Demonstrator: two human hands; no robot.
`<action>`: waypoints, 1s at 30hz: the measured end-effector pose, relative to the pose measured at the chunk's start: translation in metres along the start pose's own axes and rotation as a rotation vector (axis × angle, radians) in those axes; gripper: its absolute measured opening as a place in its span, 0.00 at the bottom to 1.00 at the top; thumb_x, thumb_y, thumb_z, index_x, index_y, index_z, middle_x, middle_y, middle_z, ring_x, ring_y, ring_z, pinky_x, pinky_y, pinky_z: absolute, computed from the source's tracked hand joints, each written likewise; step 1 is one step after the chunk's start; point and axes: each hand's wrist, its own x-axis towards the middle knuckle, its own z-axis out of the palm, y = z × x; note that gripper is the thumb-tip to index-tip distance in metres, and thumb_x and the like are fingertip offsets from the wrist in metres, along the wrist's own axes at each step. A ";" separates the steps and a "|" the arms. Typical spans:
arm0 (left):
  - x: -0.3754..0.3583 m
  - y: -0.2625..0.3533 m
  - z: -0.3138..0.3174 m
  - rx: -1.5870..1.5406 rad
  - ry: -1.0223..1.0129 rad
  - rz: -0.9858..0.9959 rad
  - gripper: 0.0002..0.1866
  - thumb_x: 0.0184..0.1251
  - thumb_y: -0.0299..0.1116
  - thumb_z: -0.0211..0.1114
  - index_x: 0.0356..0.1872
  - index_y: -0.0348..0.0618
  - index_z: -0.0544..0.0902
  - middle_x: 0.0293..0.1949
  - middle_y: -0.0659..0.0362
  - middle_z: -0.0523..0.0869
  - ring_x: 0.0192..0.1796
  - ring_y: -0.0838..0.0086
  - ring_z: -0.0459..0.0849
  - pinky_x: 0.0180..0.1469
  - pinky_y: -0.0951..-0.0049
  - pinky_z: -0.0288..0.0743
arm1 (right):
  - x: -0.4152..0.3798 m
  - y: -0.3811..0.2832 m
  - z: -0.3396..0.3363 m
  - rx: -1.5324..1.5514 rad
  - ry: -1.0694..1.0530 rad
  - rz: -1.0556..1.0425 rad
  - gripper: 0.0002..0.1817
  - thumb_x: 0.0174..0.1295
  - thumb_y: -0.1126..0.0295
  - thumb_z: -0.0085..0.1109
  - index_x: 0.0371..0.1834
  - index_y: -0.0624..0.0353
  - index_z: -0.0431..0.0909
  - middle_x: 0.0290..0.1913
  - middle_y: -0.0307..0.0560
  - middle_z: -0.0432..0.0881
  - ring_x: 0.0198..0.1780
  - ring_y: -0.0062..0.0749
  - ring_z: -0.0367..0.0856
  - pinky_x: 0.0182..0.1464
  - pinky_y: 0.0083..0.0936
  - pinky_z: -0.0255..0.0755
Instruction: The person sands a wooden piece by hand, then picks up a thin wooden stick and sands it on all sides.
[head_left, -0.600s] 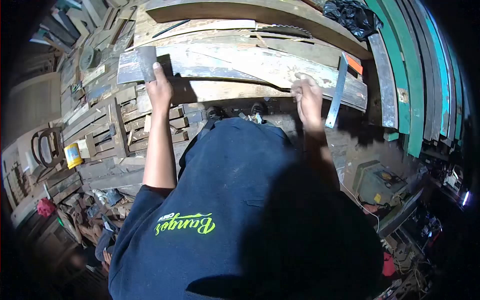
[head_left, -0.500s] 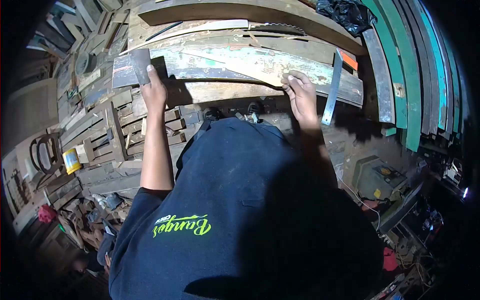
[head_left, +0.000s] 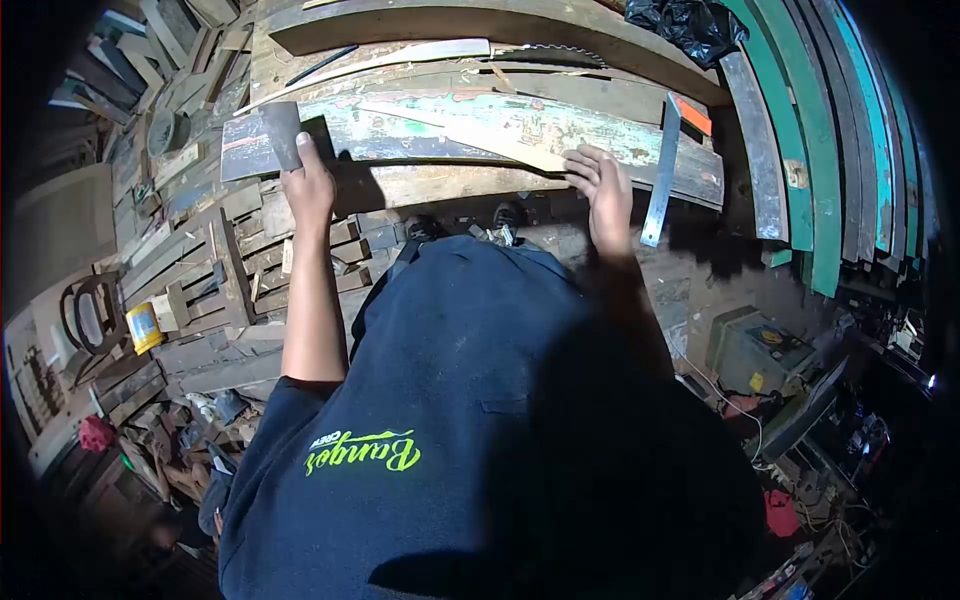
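Observation:
A flat, dark grey rectangular piece [head_left: 281, 134] stands up in the grip of my left hand [head_left: 308, 188], over the left end of a long plank [head_left: 400, 132] with worn, patchy green and white paint. My right hand [head_left: 604, 190] has its fingers stretched out and apart at the plank's near edge. Its fingertips are right by the wide end of a thin, pale, tapering wood strip [head_left: 505, 143], which lies slantwise on the plank. Right of that hand, a try square with an orange handle [head_left: 692, 115] and a metal blade [head_left: 660, 185] lies across the plank.
Behind the plank lie a toothed saw blade [head_left: 565, 52], a black pencil-like stick [head_left: 322, 65] and a thick beam [head_left: 480, 27]. A black plastic bag [head_left: 690, 28] sits at the far right. Green boards [head_left: 785, 130] line the right side. Scrap wood and a yellow tub [head_left: 144, 326] are at left.
My right hand's fingers have gone from curled together to stretched out near the strip's end. The left hand keeps its hold on the dark piece. The view has shifted slightly.

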 end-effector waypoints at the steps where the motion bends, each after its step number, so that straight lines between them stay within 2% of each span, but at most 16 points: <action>1: 0.000 0.003 0.000 0.012 0.002 0.067 0.29 0.76 0.50 0.53 0.60 0.30 0.74 0.52 0.36 0.81 0.53 0.47 0.80 0.56 0.58 0.71 | -0.004 -0.001 -0.002 0.000 -0.002 -0.001 0.22 0.77 0.61 0.38 0.58 0.71 0.72 0.51 0.60 0.81 0.51 0.43 0.82 0.54 0.30 0.76; 2: -0.001 0.006 -0.002 0.071 -0.076 0.063 0.26 0.76 0.45 0.54 0.63 0.31 0.72 0.56 0.36 0.78 0.56 0.47 0.79 0.58 0.59 0.70 | -0.009 0.000 -0.004 -0.376 0.004 -0.244 0.20 0.74 0.64 0.43 0.57 0.70 0.73 0.51 0.59 0.81 0.52 0.43 0.82 0.55 0.31 0.75; 3: -0.007 0.014 0.003 0.094 -0.013 0.259 0.25 0.76 0.42 0.55 0.63 0.32 0.72 0.59 0.36 0.76 0.58 0.47 0.77 0.61 0.57 0.68 | -0.011 0.000 -0.007 -0.752 0.011 -0.486 0.17 0.71 0.67 0.48 0.56 0.68 0.74 0.51 0.58 0.82 0.53 0.43 0.82 0.57 0.32 0.75; 4: -0.012 0.020 0.010 0.145 -0.017 0.353 0.23 0.76 0.40 0.55 0.63 0.32 0.72 0.60 0.37 0.76 0.59 0.47 0.76 0.63 0.55 0.67 | -0.009 0.001 -0.010 -0.852 -0.043 -0.663 0.20 0.64 0.68 0.57 0.58 0.65 0.75 0.55 0.57 0.80 0.58 0.48 0.79 0.63 0.38 0.70; 7: -0.027 0.043 0.034 0.262 -0.173 0.651 0.23 0.75 0.35 0.55 0.66 0.33 0.70 0.65 0.38 0.72 0.67 0.47 0.70 0.70 0.52 0.61 | -0.017 0.001 0.000 -1.058 -0.198 -0.731 0.24 0.62 0.66 0.59 0.60 0.65 0.74 0.62 0.60 0.75 0.65 0.53 0.72 0.69 0.43 0.62; 9: -0.036 0.048 0.057 0.356 -0.342 0.688 0.31 0.68 0.32 0.59 0.71 0.37 0.63 0.71 0.40 0.65 0.76 0.49 0.59 0.77 0.54 0.51 | -0.021 0.003 0.007 -1.173 -0.319 -0.640 0.29 0.62 0.64 0.59 0.67 0.63 0.69 0.70 0.59 0.67 0.74 0.51 0.59 0.76 0.45 0.48; 11: -0.051 0.055 0.070 0.600 -0.394 0.771 0.38 0.59 0.30 0.62 0.72 0.34 0.61 0.73 0.41 0.63 0.76 0.50 0.58 0.78 0.55 0.48 | -0.024 0.006 0.011 -1.294 -0.344 -0.639 0.32 0.62 0.65 0.59 0.70 0.62 0.65 0.72 0.61 0.63 0.75 0.54 0.57 0.76 0.47 0.47; 13: -0.066 0.060 0.096 0.547 -0.452 0.777 0.43 0.51 0.29 0.63 0.73 0.32 0.60 0.74 0.41 0.61 0.77 0.52 0.56 0.78 0.56 0.46 | -0.022 0.008 0.010 -1.297 -0.359 -0.638 0.33 0.61 0.65 0.59 0.71 0.62 0.64 0.73 0.60 0.63 0.76 0.54 0.55 0.76 0.48 0.46; 16: -0.105 0.079 0.120 0.315 -0.712 0.896 0.46 0.47 0.24 0.63 0.74 0.34 0.57 0.75 0.43 0.59 0.78 0.54 0.55 0.79 0.58 0.47 | -0.019 0.014 0.003 -1.327 -0.374 -0.640 0.34 0.60 0.66 0.61 0.71 0.61 0.63 0.73 0.59 0.62 0.76 0.52 0.55 0.76 0.49 0.46; 17: -0.111 0.076 0.127 0.369 -0.625 0.983 0.47 0.46 0.25 0.62 0.74 0.35 0.57 0.75 0.44 0.59 0.78 0.54 0.56 0.78 0.58 0.48 | -0.018 0.016 0.000 -1.357 -0.382 -0.649 0.35 0.59 0.67 0.62 0.71 0.61 0.63 0.73 0.57 0.62 0.76 0.49 0.55 0.76 0.49 0.47; 19: -0.093 0.075 0.119 0.451 -0.719 1.012 0.45 0.47 0.26 0.62 0.74 0.36 0.59 0.75 0.45 0.60 0.77 0.54 0.57 0.77 0.57 0.50 | -0.019 0.003 0.003 -1.340 -0.398 -0.651 0.36 0.58 0.68 0.63 0.72 0.60 0.62 0.74 0.56 0.61 0.76 0.49 0.55 0.76 0.48 0.47; 21: -0.067 0.074 0.098 0.498 -0.625 0.886 0.42 0.52 0.25 0.59 0.74 0.37 0.60 0.74 0.45 0.61 0.77 0.52 0.57 0.77 0.56 0.51 | -0.021 -0.005 0.005 -1.319 -0.457 -0.599 0.37 0.59 0.68 0.62 0.73 0.61 0.60 0.75 0.59 0.59 0.77 0.53 0.53 0.77 0.48 0.45; 23: -0.034 0.057 0.086 0.508 -0.419 0.689 0.41 0.49 0.24 0.59 0.72 0.34 0.62 0.72 0.45 0.65 0.76 0.53 0.59 0.77 0.56 0.50 | -0.021 -0.001 0.004 -1.328 -0.458 -0.565 0.38 0.59 0.68 0.62 0.74 0.60 0.59 0.76 0.58 0.57 0.77 0.52 0.52 0.78 0.46 0.45; 26: -0.030 0.040 0.085 0.555 -0.219 0.714 0.41 0.47 0.22 0.57 0.70 0.28 0.62 0.72 0.36 0.62 0.76 0.45 0.57 0.77 0.50 0.47 | -0.020 0.005 0.002 -1.351 -0.443 -0.603 0.40 0.58 0.68 0.63 0.75 0.59 0.58 0.76 0.57 0.56 0.78 0.51 0.51 0.78 0.46 0.45; 28: -0.062 0.065 0.108 0.541 -0.383 0.742 0.42 0.46 0.22 0.56 0.70 0.26 0.60 0.73 0.35 0.59 0.77 0.44 0.54 0.78 0.52 0.45 | -0.023 0.002 0.003 -1.357 -0.447 -0.592 0.41 0.57 0.69 0.63 0.75 0.59 0.57 0.76 0.57 0.56 0.78 0.51 0.51 0.78 0.46 0.45; 30: -0.102 0.085 0.129 0.497 -0.509 0.799 0.40 0.49 0.23 0.55 0.70 0.26 0.61 0.74 0.38 0.59 0.78 0.51 0.54 0.79 0.54 0.44 | -0.020 0.003 0.004 -1.376 -0.448 -0.599 0.42 0.57 0.69 0.63 0.76 0.58 0.56 0.77 0.56 0.55 0.78 0.51 0.50 0.78 0.46 0.45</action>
